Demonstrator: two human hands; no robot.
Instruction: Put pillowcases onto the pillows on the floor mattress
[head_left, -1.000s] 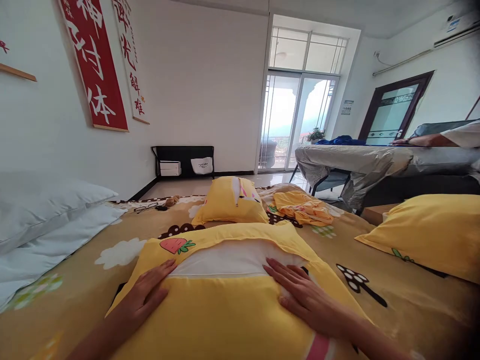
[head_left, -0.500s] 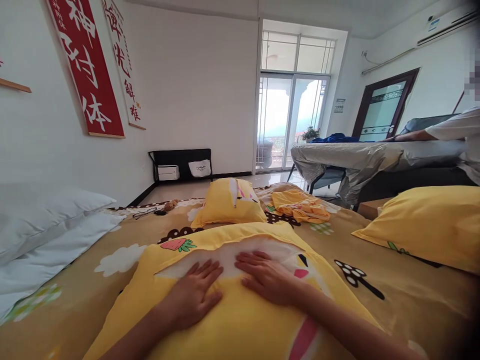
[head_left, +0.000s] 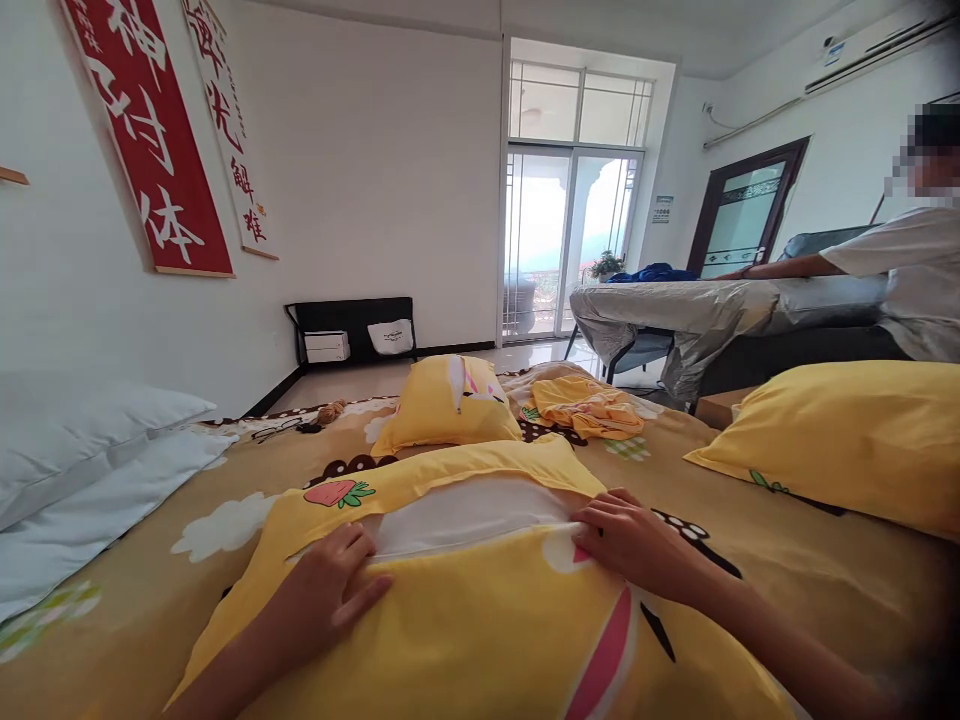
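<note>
**Both hands on a yellow pillow**

A plump pillow lies on the bed right in front of the person, across the middle of the view. Its case is smooth yellow cotton with a strawberry print near the far left corner and a pink-and-black cartoon shape on the near side. A long slit runs across the top, and the white filling shows through it as a soft, slightly puckered band.

The left hand rests palm down on the case at the left end of the slit, fingers loosely spread and flat — it grips nothing. The right hand sits at the right end, fingers bent, tips on the hem of the slit; whether they pinch the cloth cannot be told.

Under the pillow is a tan sheet printed with clouds and mushrooms. Beyond lie a second pillow, also yellow, and a crumpled yellow cloth just beside it. A third pillow bulges at the right; flat white pillows are stacked at the left. A red banner hangs on the wall. At the far right a person in white leans an arm on a shiny silver cover.
</note>
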